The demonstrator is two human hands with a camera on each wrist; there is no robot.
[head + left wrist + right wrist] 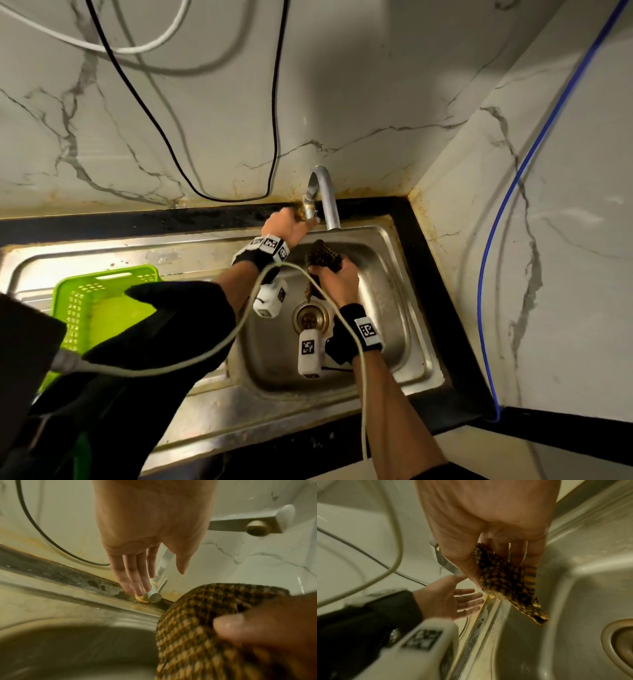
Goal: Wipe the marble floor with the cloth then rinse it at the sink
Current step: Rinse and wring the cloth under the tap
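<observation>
At the sink (404, 294):
Left hand (289, 228): fingers straight, touching the tap lever (155, 596); turn it gently.
Right hand (337, 275): pinching the cloth (322, 257); keep it under the spout (327, 198).

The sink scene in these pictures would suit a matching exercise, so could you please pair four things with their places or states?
Things:
1. brown checked woven cloth
2. bright green plastic basket
3. curved grey metal tap spout
4. left hand

Places or states:
A. arches over the back of the steel sink basin
B. fingers straight, at the small tap lever
C. bunched in the right hand over the basin
D. stands on the drainboard left of the basin

Pairs: 1-C, 2-D, 3-A, 4-B
</observation>
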